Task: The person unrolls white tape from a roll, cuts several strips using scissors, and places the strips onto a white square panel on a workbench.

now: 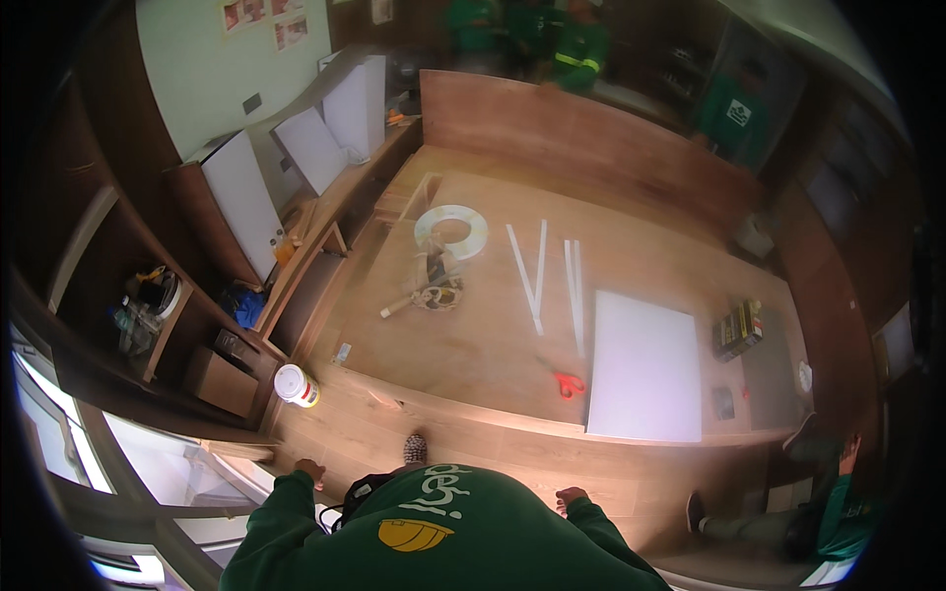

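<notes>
My left hand (311, 472) hangs by my left side, its fingers loosely curled with nothing visible in them. A white tub (296, 385) with a lid stands on the floor just beyond it. My right hand (569, 498) is low at my right side, fingers curled in and likewise showing nothing held. Ahead, across a wide wooden platform (463, 369), lie red-handled scissors (568, 384), a large white panel (645, 369), narrow white strips (574, 286), and a roll of white edging (451, 231). Neither hand touches any of these.
Tan work gloves or cloth (436, 286) lie beside the roll. A dark can (738, 330) stands at the platform's right. White panels (241, 202) lean along the left ledge. One person (838, 512) is low at right; several others in green (581, 54) stand behind the far headboard (552, 118).
</notes>
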Motion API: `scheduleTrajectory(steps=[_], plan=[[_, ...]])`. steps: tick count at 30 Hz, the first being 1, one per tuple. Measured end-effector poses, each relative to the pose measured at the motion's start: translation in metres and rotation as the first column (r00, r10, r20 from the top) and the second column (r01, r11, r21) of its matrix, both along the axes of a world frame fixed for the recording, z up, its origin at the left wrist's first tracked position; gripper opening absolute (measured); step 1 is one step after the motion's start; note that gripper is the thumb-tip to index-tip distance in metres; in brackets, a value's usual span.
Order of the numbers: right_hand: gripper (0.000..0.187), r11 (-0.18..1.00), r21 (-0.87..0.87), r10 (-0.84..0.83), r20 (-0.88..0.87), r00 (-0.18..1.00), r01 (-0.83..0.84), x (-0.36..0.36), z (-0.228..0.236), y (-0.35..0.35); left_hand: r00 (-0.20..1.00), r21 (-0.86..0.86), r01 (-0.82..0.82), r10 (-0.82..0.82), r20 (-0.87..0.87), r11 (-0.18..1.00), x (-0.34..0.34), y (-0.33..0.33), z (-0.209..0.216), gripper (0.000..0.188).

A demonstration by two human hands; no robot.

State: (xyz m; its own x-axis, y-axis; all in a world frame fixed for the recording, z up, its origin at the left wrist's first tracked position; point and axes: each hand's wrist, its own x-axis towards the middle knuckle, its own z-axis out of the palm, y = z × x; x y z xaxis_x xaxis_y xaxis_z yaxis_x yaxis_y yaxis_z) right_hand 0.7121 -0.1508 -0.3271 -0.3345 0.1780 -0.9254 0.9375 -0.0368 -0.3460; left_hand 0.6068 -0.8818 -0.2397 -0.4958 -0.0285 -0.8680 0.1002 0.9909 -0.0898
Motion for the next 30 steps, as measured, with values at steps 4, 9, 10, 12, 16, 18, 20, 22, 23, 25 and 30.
scheduleTrajectory(steps=[4, 9, 10, 12, 16, 18, 20, 22, 23, 25, 30], plan=[[0.014, 1.000, 0.027, 0.016, -0.003, 1.000, -0.016, -0.026, 0.028, -0.023, 0.986, -0.133, 0.074, -0.092, -0.137, 0.988, 0.012, -0.020, -0.020, 0.038], [0.021, 0.934, 0.183, 0.309, 0.013, 0.951, -0.306, -0.028, 0.051, -0.055, 0.986, -0.099, -0.168, 0.167, -0.017, 0.981, 0.006, -0.046, -0.047, 0.045], [0.023, 0.877, 0.252, 0.418, 0.017, 0.908, -0.408, -0.027, 0.052, -0.063, 0.998, -0.060, -0.052, 0.049, -0.050, 0.997, 0.002, -0.053, -0.049, 0.048], [0.028, 0.890, 0.262, 0.360, 0.102, 0.927, -0.374, -0.025, 0.056, -0.083, 0.978, -0.015, 0.200, -0.201, -0.058, 0.980, -0.005, -0.070, -0.049, 0.055], [0.036, 0.862, 0.295, 0.362, 0.210, 0.908, -0.412, -0.036, 0.061, -0.135, 0.983, -0.013, 0.153, -0.153, -0.105, 0.988, -0.021, -0.121, -0.054, 0.058], [0.024, 0.884, 0.242, 0.395, 0.073, 0.916, -0.400, -0.050, 0.061, -0.161, 0.971, 0.002, 0.216, -0.215, -0.108, 0.976, -0.030, -0.154, -0.064, 0.053], [0.020, 0.842, 0.197, 0.521, -0.050, 0.852, -0.503, -0.072, 0.057, -0.188, 0.978, 0.076, 0.146, -0.133, -0.160, 0.986, -0.035, -0.185, -0.079, 0.056], [0.022, 0.727, 0.212, 0.686, -0.183, 0.704, -0.653, -0.093, 0.055, -0.214, 0.959, 0.232, -0.246, 0.270, -0.080, 0.941, -0.040, -0.204, -0.094, 0.060], [0.023, 0.705, 0.213, 0.708, -0.152, 0.690, -0.676, -0.106, 0.056, -0.227, 0.893, 0.287, -0.421, 0.448, -0.034, 0.861, -0.045, -0.210, -0.100, 0.062], [0.026, 0.635, 0.231, 0.772, -0.159, 0.616, -0.737, -0.132, 0.061, -0.250, 0.762, 0.425, -0.575, 0.647, -0.034, 0.699, -0.058, -0.212, -0.107, 0.066], [0.028, 0.776, 0.202, 0.618, -0.054, 0.784, -0.598, -0.195, 0.093, -0.302, 0.373, 0.651, -0.736, 0.914, 0.161, 0.186, -0.064, -0.207, -0.113, 0.072]])
